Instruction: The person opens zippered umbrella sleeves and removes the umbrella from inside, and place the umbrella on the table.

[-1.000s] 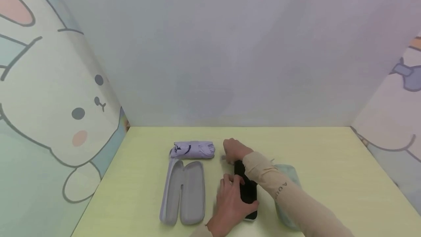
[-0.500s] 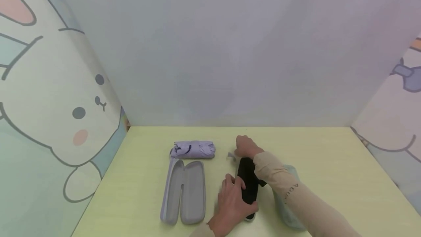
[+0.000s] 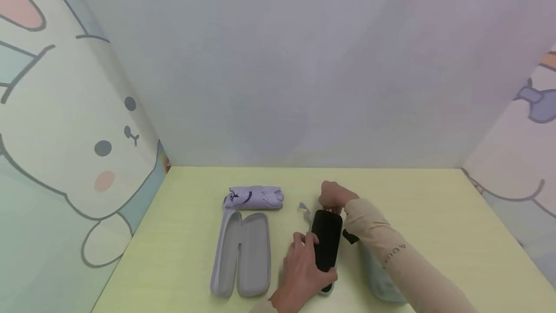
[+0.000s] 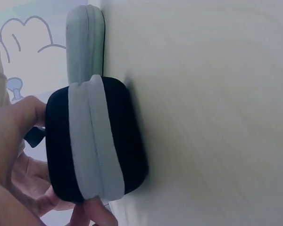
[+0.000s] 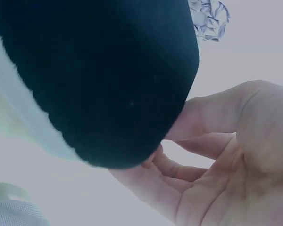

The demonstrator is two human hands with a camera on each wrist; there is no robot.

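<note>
Nearest to you, your left hand (image 3: 301, 267) holds the near part of the black case (image 3: 326, 240): the thumb is on its right edge, the fingers on its left edge, so the grip is as wide as the case. The case lies on the yellow table (image 3: 434, 221) before you, and a pale zipper band (image 4: 95, 141) runs around its side. To the right, partly under your sleeve (image 3: 404, 260), is a mint case (image 3: 384, 281); to the left, a grey case (image 3: 254, 255) lies unfolded. A small black tab (image 3: 350, 236) is just beside the black case, on its right. Your right hand (image 3: 334, 196) is at the far end — its grip is narrow, with thumb and fingers pinching at the rounded end; the fingertips are partly hidden. Farther to the left lies a purple folded bundle (image 3: 256, 198), and behind all stands the pale wall (image 3: 278, 62).
</note>
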